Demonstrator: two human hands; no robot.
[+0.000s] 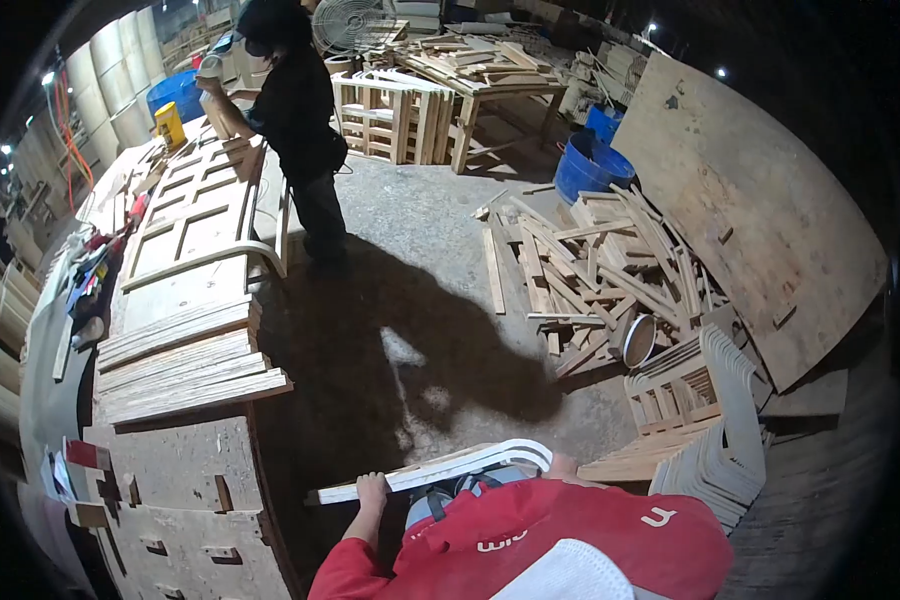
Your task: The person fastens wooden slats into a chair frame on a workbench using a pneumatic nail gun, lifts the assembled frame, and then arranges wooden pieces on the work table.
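Observation:
My left hand (371, 492) is wrapped around the straight end of a pair of bent plywood strips (440, 470), held low across the front of my body. The strips are pale along their edges and curve downward at the right end. My right hand (562, 466) is at that curved end; its fingers are mostly hidden by the strips and my red sleeve, so its grip does not show. Just to the right stands a row of similar bent wooden pieces (715, 465), nested closely together.
At left, a workbench (185, 450) carries stacked boards (185, 360) and a wooden frame (195, 215). A person in dark clothes (305, 120) works beside it. Scrap wood (605, 270) lies in a heap near a blue barrel (590, 168). A large panel (750, 210) leans at right.

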